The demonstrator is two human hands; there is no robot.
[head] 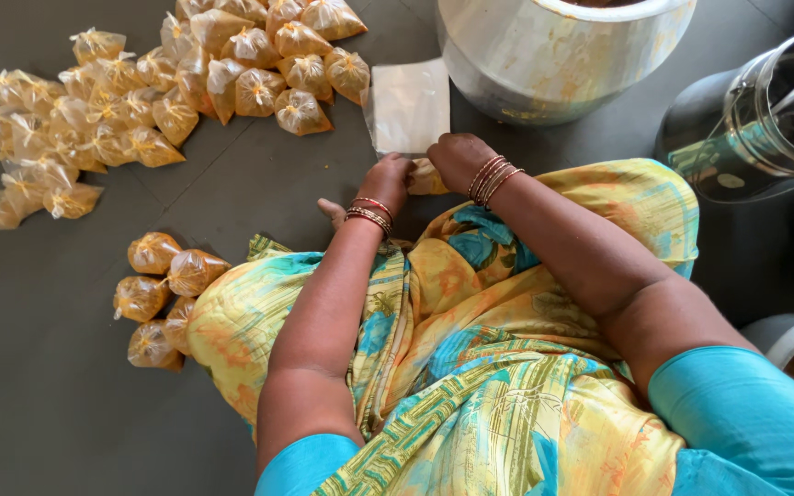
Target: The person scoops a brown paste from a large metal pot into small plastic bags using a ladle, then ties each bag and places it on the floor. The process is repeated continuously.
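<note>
From my remote seat I see the fingers of both hands, the left hand [386, 182] and the right hand [457, 158], curled in and pinching a small filled packet [427, 177] between them, held low over the knees above the floor [39, 367]. Just beyond the fingertips lies a stack of flat empty bags [408, 106]. My worry: a loose pinch at the neck could let yellow powder spill onto the draped cloth (the neck itself is hidden). Farther left of the fingers, tied packets [153, 87] lie heaped; a pale pot [544, 55] stands beyond the right fingers.
</note>
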